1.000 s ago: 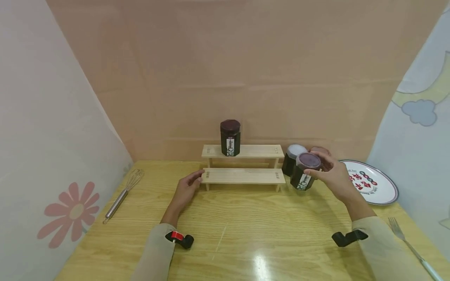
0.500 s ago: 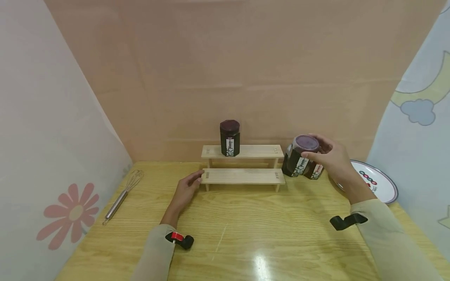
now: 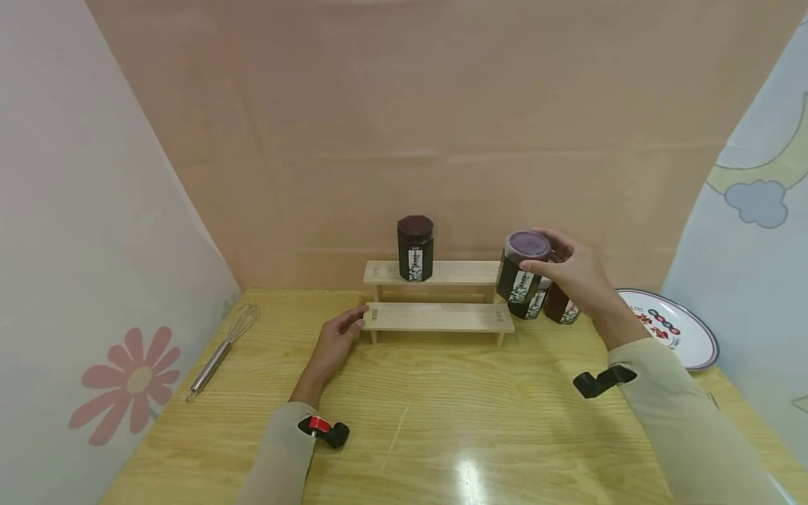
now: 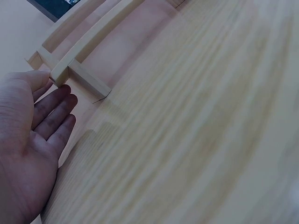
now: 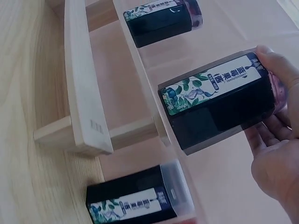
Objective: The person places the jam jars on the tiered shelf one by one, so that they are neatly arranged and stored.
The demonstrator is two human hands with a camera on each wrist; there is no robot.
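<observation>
My right hand (image 3: pixel 577 270) grips a dark jam jar (image 3: pixel 520 277) by its purple lid, raised just off the right end of the two-step wooden rack (image 3: pixel 442 317). In the right wrist view this jam jar is tilted, its blueberry label showing. Thumb and fingers of my left hand (image 3: pixel 334 344) hold the left end of the rack's lower board (image 4: pixel 88 44). Another dark jam jar (image 3: pixel 415 251) stands upright on the upper step, left of its middle. Behind and below the held jar, a white-lidded jar (image 5: pixel 131 198) stands on the table, partly hidden.
A reddish jar (image 3: pixel 560 306) stands right of the white-lidded one, partly covered by my right hand. An oval plate (image 3: pixel 691 344) with red lettering lies at the right. A whisk (image 3: pixel 224 347) lies at the far left, near the printed side wall.
My right hand has lifted the jam jar from beside the other jars and carried it up and left toward the rack's upper step. My left hand stays at the rack's end.
</observation>
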